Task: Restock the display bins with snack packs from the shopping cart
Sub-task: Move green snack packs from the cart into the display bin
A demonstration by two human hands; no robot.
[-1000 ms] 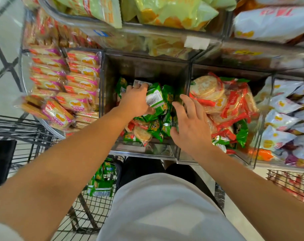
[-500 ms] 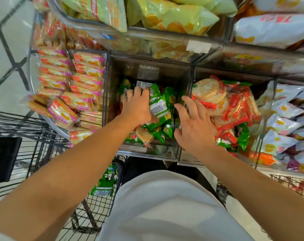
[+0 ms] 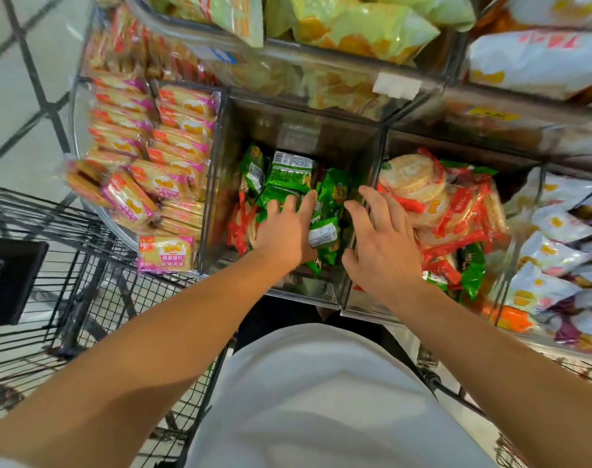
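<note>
A: What's at the frame's left?
B: The black wire shopping cart (image 3: 85, 265), then pink-and-yellow cracker packs (image 3: 166, 253).
A: And the hands?
B: Left hand (image 3: 284, 231) lies flat, fingers straight, on small green snack packs (image 3: 289, 172) in the clear plastic centre bin (image 3: 308, 292). Right hand (image 3: 382, 248) hovers spread beside red-wrapped round crackers (image 3: 423, 184).

The display bins (image 3: 217, 170) are of clear hard plastic, smooth and shiny, with reflections on the walls. The green snack packs (image 3: 289, 172) are of glossy plastic film, a little crinkled, with white printed labels. The pink-edged packs (image 3: 183, 143) and the red-banded packs (image 3: 457, 211) have transparent shiny wrap. The shopping cart (image 3: 85, 265) is of dark metal wire, rather matt. The white shirt (image 3: 321, 400) looks like soft matt cloth.
</note>
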